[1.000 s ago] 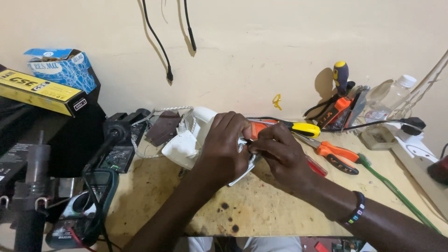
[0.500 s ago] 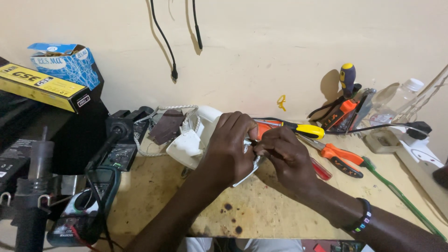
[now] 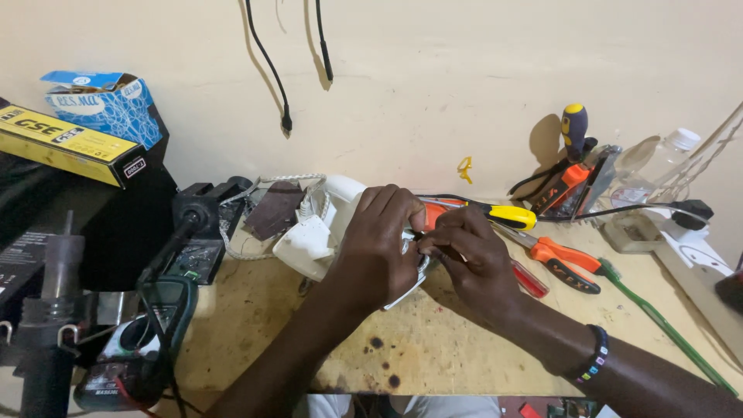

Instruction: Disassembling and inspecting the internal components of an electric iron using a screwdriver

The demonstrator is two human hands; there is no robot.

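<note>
From the head camera, looking down at a scarred wooden workbench (image 3: 433, 348), the white appliance (image 3: 325, 228) lay at the middle of the bench, its rounded body running back and leftward toward the wall, its nearer end under the person's hands. The left hand (image 3: 379, 244) was the nearer one to it: it lay draped over the appliance's near end, fingers curled down and closed around the casing, covering much of it. The right hand (image 3: 472, 259) came in from the right, just beside and touching the left, its fingers pinched nearly shut at a small spot on the appliance's edge; whether they held a small part or tool there could not be told, since the fingertips hid it. Behind the hands lay a yellow-handled screwdriver (image 3: 507, 217), and to the right orange-handled pliers (image 3: 569, 263) and a green toothbrush (image 3: 658, 325). A multimeter (image 3: 135, 348) sat at the bench's left edge, well apart from the hands.
</note>
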